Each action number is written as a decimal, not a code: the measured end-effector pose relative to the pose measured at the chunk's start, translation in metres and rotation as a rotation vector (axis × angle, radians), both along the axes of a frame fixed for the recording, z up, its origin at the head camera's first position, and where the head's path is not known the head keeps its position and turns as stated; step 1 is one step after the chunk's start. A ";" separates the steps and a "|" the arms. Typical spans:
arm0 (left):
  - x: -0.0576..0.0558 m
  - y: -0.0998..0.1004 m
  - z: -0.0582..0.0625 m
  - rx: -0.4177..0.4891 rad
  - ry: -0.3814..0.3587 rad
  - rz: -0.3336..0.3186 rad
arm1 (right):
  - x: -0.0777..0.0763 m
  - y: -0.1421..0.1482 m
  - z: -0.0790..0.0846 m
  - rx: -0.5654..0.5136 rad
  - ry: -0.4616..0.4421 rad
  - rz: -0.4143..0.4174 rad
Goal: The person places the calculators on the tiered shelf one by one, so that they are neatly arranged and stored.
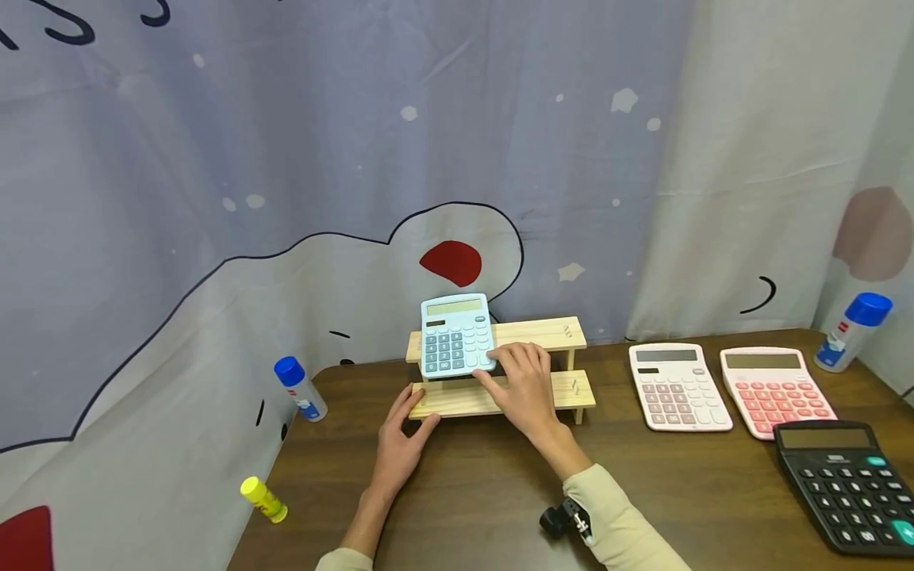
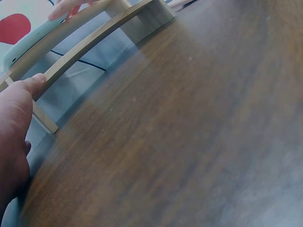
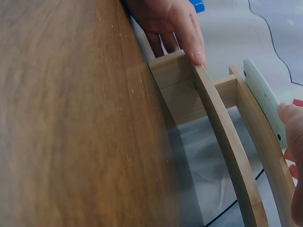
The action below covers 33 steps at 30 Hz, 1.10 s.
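Observation:
A light blue calculator point(image 1: 457, 337) leans on the upper board of a two-step wooden stand point(image 1: 539, 333), its keys facing forward. My right hand point(image 1: 527, 388) holds it by the lower right corner, thumb at the bottom edge and fingers along the side. At the left end of the lower board, my left hand point(image 1: 396, 452) grips the stand. That hand's thumb point(image 2: 35, 84) lies on the board's front edge in the left wrist view. From the right wrist view, the calculator point(image 3: 262, 97) shows edge-on against the upper board.
To the right lie a white calculator point(image 1: 678, 388), a pink calculator point(image 1: 774, 388) and a black calculator point(image 1: 842, 484). One blue-capped glue bottle point(image 1: 303, 390) stands left of the stand, another blue-capped bottle point(image 1: 850, 333) at far right. A yellow glue stick point(image 1: 264, 500) is at the left edge.

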<state>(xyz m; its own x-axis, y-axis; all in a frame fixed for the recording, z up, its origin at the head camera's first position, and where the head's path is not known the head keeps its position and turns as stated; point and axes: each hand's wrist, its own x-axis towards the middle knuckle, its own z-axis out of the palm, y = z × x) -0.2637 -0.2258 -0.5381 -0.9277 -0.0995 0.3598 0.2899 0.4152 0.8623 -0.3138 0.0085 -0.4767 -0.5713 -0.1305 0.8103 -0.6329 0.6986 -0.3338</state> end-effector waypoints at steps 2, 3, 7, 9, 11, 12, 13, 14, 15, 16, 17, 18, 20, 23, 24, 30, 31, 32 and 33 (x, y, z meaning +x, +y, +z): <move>0.000 0.000 0.000 -0.003 0.005 0.001 | 0.001 -0.001 0.000 0.002 0.000 -0.008; 0.001 0.000 0.000 -0.003 0.005 0.004 | 0.001 -0.002 0.000 0.003 0.000 -0.012; 0.001 0.001 0.000 -0.006 0.007 0.010 | 0.001 -0.003 0.000 0.004 -0.003 -0.024; 0.002 0.001 0.001 -0.006 0.002 0.011 | 0.001 -0.004 0.000 0.004 -0.001 -0.029; 0.002 0.001 0.001 -0.006 0.001 0.005 | 0.002 -0.004 0.000 0.003 -0.002 -0.037; 0.001 0.001 0.001 -0.008 0.000 0.003 | 0.002 -0.005 0.000 0.004 -0.004 -0.042; 0.001 0.001 0.001 -0.008 0.000 0.001 | 0.001 -0.005 0.000 0.005 -0.005 -0.047; 0.001 0.001 0.001 -0.007 -0.001 -0.001 | 0.001 -0.005 0.000 0.006 -0.007 -0.053; 0.001 0.001 0.001 -0.008 -0.002 -0.001 | 0.001 -0.006 0.000 0.007 -0.009 -0.058; 0.001 0.001 0.001 -0.008 -0.002 -0.001 | 0.001 -0.006 0.001 0.008 -0.016 -0.064; 0.000 0.001 0.001 -0.010 -0.003 -0.001 | 0.001 -0.006 0.001 0.008 -0.017 -0.068; 0.000 0.001 0.001 -0.010 -0.004 0.000 | 0.001 -0.006 0.001 0.008 -0.019 -0.073; 0.000 0.001 0.001 -0.008 -0.008 -0.001 | 0.001 -0.007 0.000 0.005 -0.016 -0.079; 0.001 0.001 0.000 -0.003 -0.018 -0.005 | 0.002 -0.008 0.001 -0.004 -0.009 -0.081; 0.002 0.001 0.000 0.000 -0.021 -0.006 | 0.003 -0.008 0.001 -0.006 -0.009 -0.080; 0.003 0.001 0.001 0.001 -0.026 -0.004 | 0.005 -0.009 0.003 -0.012 -0.025 -0.077; 0.003 0.001 0.001 0.000 -0.026 -0.003 | 0.005 -0.009 0.004 -0.010 -0.029 -0.079; 0.003 0.001 0.001 -0.001 -0.024 -0.002 | 0.005 -0.008 0.004 -0.008 -0.033 -0.080; 0.002 0.001 0.001 -0.002 -0.024 -0.001 | 0.005 -0.008 0.003 -0.004 -0.038 -0.082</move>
<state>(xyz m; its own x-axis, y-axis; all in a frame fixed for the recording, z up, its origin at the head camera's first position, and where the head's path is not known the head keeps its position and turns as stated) -0.2614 -0.2247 -0.5375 -0.9361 -0.0977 0.3380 0.2700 0.4165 0.8682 -0.3088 0.0001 -0.4734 -0.6099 -0.0784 0.7886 -0.5605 0.7461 -0.3594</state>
